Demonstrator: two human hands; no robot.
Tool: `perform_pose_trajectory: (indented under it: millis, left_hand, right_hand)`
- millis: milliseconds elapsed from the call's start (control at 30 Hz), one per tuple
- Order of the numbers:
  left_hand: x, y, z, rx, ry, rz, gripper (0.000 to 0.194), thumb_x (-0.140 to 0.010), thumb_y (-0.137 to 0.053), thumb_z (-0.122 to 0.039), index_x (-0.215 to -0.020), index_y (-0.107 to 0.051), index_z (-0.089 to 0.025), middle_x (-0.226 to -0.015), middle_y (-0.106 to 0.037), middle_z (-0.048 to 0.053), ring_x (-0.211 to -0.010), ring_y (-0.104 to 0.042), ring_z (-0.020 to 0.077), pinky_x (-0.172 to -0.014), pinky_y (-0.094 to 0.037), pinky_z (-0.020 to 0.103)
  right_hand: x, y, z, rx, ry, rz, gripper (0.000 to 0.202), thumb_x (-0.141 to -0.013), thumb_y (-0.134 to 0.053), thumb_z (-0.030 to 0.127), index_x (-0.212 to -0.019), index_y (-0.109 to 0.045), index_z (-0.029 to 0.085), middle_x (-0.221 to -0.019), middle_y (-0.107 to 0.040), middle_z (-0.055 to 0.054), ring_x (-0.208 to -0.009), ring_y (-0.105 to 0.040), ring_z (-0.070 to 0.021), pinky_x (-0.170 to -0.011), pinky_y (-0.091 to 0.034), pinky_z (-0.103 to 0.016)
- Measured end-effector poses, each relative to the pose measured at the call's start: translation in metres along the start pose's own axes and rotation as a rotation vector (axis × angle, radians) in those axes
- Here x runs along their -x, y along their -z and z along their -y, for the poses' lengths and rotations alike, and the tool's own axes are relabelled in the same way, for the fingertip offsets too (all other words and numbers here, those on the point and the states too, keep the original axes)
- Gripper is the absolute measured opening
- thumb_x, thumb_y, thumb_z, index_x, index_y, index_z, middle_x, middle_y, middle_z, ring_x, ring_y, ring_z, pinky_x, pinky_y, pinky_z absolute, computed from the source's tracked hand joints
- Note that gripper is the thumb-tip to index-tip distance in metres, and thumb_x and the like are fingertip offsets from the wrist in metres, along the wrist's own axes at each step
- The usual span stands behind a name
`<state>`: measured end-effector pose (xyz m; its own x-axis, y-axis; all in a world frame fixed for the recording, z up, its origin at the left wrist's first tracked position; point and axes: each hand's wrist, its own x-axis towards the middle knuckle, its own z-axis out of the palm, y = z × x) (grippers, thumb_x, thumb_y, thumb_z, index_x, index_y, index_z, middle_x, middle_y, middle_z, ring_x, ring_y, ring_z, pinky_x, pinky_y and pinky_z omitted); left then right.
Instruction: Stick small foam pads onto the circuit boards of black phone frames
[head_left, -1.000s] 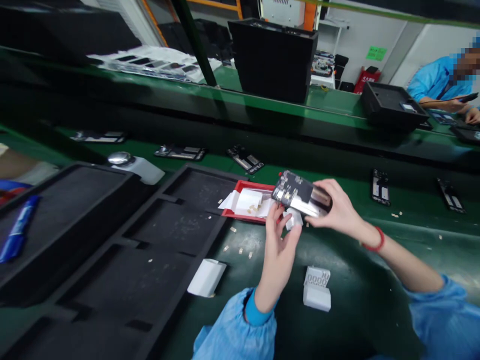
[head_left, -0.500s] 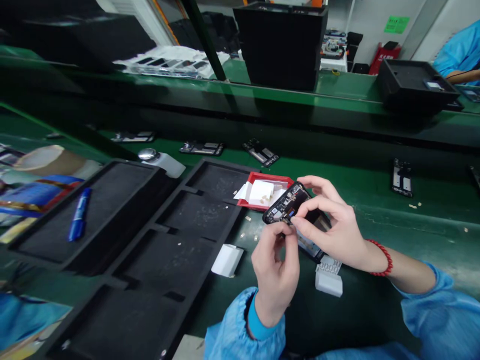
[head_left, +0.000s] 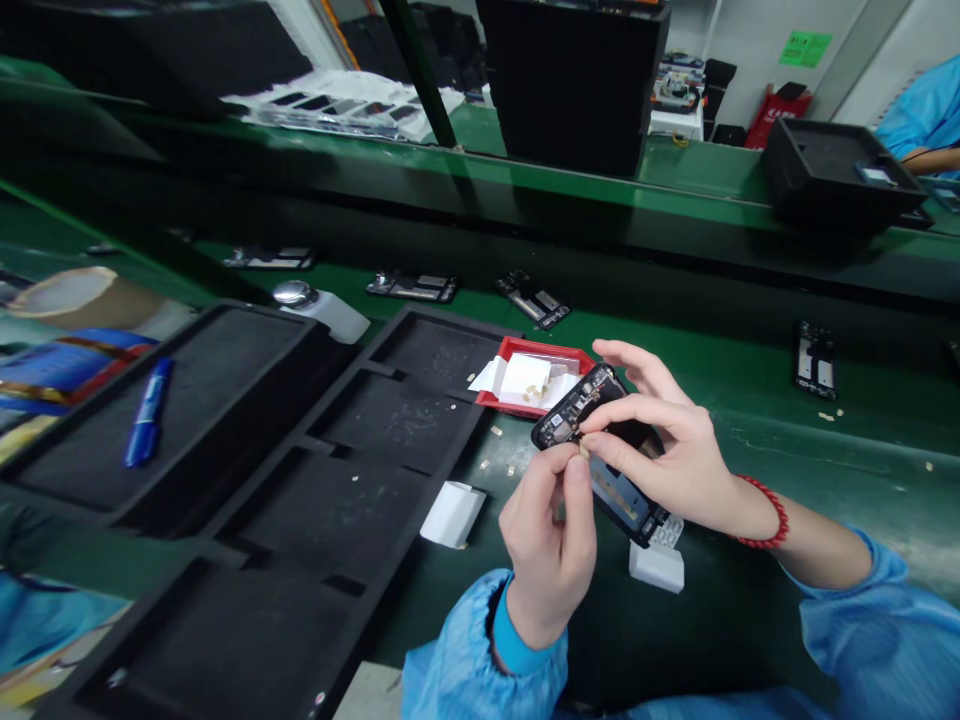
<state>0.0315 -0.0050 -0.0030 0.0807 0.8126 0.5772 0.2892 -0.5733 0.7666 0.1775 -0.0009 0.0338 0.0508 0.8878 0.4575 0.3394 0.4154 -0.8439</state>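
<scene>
A black phone frame with exposed circuit parts (head_left: 615,490) is tilted between my hands. My right hand (head_left: 667,450) lies over its right side, thumb and index finger pinched near the circuit area, the other fingers around the far edge. My left hand (head_left: 551,540) is below the frame's near-left edge, its thumb and index finger pinching a small tan piece (head_left: 583,452). Just behind the frame is a red tray (head_left: 501,402) with white paper and small tan pieces. A folded white piece (head_left: 453,515) lies left of my left hand.
Black compartment trays (head_left: 360,520) fill the left, with a blue marker (head_left: 148,412) on another black tray. A white bottle (head_left: 330,310) stands behind. Phone frames (head_left: 815,360) lie along the back channel. A white block (head_left: 657,567) sits below my right hand. A person's blue sleeve (head_left: 922,105) shows top right.
The phone frame is turned a little, showing more of its lower part. A tan piece now shows at my left fingertips. The whole view has shifted slightly.
</scene>
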Motion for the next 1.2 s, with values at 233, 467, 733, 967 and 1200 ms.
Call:
perform_pose_trajectory:
  millis: [233,467,733,967,1200]
  left_hand:
    - [0.0,0.001,-0.001,-0.076,-0.105,-0.028,0.014,-0.105,-0.049,-0.02,-0.097,-0.061,-0.02,-0.077,-0.068,-0.002,-0.063,-0.066,0.0094,-0.06,-0.051,0.018]
    - [-0.002,0.003,-0.002,-0.122,-0.171,-0.059,0.014,-0.105,-0.05,-0.02,-0.098,-0.063,-0.018,-0.078,-0.07,-0.001,-0.064,-0.068,0.0091,-0.062,-0.053,0.017]
    - [-0.002,0.005,-0.001,-0.168,-0.228,-0.096,0.012,-0.103,-0.053,-0.016,-0.099,-0.064,-0.017,-0.078,-0.071,0.001,-0.065,-0.069,0.0101,-0.064,-0.055,0.017]
    - [0.002,0.007,0.003,-0.188,-0.297,-0.098,0.01,-0.098,-0.058,-0.01,-0.102,-0.067,-0.015,-0.08,-0.073,0.003,-0.068,-0.071,0.0118,-0.066,-0.055,0.018]
    - [0.002,0.011,0.003,-0.078,-0.144,-0.078,0.013,-0.1,-0.055,-0.013,-0.101,-0.067,-0.017,-0.08,-0.071,0.0,-0.064,-0.068,0.01,-0.062,-0.054,0.017]
  right_hand:
    - [-0.003,0.004,0.004,0.024,0.052,0.118,0.007,-0.092,-0.071,0.02,-0.086,-0.068,0.023,-0.151,-0.051,-0.013,-0.147,-0.047,-0.028,-0.12,-0.044,-0.05]
    - [0.005,-0.006,0.007,0.277,0.228,0.087,0.011,-0.102,-0.052,0.017,-0.092,-0.057,0.02,-0.144,-0.044,-0.018,-0.14,-0.047,-0.03,-0.111,-0.048,-0.052]
    - [0.008,-0.003,0.004,0.334,0.293,0.007,0.013,-0.098,-0.063,0.026,-0.11,-0.06,0.021,-0.157,-0.026,-0.015,-0.154,-0.028,-0.0303,-0.126,-0.029,-0.051]
    - [-0.003,0.001,0.006,0.374,0.379,0.085,0.008,-0.102,-0.054,0.022,-0.096,-0.059,0.021,-0.151,-0.033,-0.013,-0.148,-0.035,-0.0298,-0.12,-0.036,-0.05]
    - [0.004,-0.001,0.012,0.378,0.454,0.029,0.017,-0.105,-0.041,0.022,-0.091,-0.051,0.022,-0.127,-0.046,-0.011,-0.127,-0.047,-0.0241,-0.116,-0.038,-0.05]
